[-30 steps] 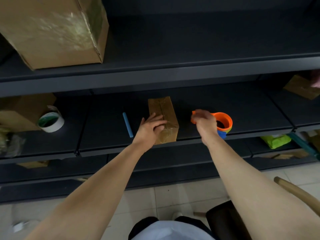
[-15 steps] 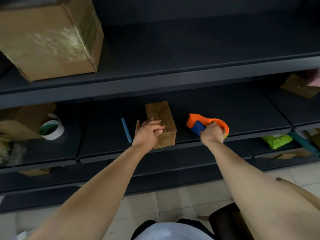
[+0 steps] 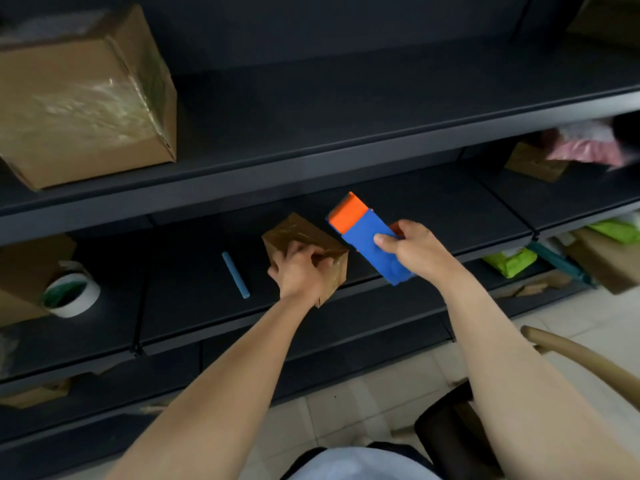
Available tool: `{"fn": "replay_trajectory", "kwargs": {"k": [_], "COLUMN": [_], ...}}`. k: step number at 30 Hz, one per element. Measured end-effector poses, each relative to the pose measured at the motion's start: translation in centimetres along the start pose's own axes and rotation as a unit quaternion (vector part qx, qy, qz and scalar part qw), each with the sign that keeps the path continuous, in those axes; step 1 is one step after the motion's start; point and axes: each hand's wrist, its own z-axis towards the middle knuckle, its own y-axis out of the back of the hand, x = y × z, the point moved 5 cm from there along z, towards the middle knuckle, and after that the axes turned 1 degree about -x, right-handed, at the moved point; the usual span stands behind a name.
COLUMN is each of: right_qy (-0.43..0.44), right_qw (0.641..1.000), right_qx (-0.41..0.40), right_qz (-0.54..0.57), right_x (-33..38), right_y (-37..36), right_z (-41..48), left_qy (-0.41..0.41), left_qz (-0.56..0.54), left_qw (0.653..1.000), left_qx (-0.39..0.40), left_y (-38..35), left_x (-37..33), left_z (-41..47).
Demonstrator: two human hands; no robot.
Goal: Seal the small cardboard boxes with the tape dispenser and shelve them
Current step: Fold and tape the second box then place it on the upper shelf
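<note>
Grip of left hand (image 3: 301, 271) curled round small cardboard box (image 3: 304, 233), tilted at front edge of middle shelf (image 3: 194, 306). At box's 3 o'clock, just beside, blue-and-orange tape dispenser (image 3: 367, 244) clamped in right hand (image 3: 415, 251). At 9 o'clock, near, blue stick (image 3: 235, 274); farther that way, tape roll (image 3: 71, 294).

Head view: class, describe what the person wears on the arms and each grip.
Left forearm and right forearm are bare; no sleeves reach into view. The left grip and right grip are ungloved hands, with no ring, watch or bracelet visible. A pale garment shows at the bottom edge.
</note>
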Motion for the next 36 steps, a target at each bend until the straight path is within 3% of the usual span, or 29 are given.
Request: {"fn": "replay_trajectory", "kwargs": {"k": [3, 6, 10, 15, 22, 26, 31, 36], "right_qy": [-0.007, -0.008, -0.011, -0.016, -0.014, -0.021, -0.066, -0.094], "right_qw": [0.998, 0.996, 0.994, 0.992, 0.996, 0.997, 0.995, 0.990], "right_qx": [0.060, 0.092, 0.113, 0.125, 0.084, 0.074, 0.066, 0.085], "right_qz": [-0.022, -0.003, 0.007, 0.004, 0.023, 0.005, -0.033, -0.066], "right_x": [0.0, -0.1, 0.0, 0.2, 0.3, 0.3, -3.0, -5.0], "right_y": [0.4, 0.4, 0.3, 0.1, 0.4, 0.9, 2.8, 2.4], "right_z": [-0.9, -1.5, -2.0, -2.7, -3.4, -3.7, -4.8, -4.9], "left_qy": [0.016, 0.062, 0.117, 0.109, 0.148, 0.176, 0.256, 0.261], "left_qz": [-0.129, -0.357, -0.499, -0.495, -0.436, -0.448, -0.517, -0.465], "left_qw": [0.991, 0.932, 0.836, 0.828, 0.867, 0.850, 0.796, 0.821], "left_qx": [0.004, 0.007, 0.195, 0.240, 0.193, 0.214, 0.181, 0.201], "left_y": [1.5, 3.2, 3.0, 3.0, 3.0, 2.2, 2.2, 2.6], "left_x": [0.3, -0.2, -1.6, -2.1, -2.3, -2.5, 0.6, 2.4], "left_z": [0.5, 0.3, 0.3, 0.5, 1.5, 1.8, 3.3, 4.7]}}
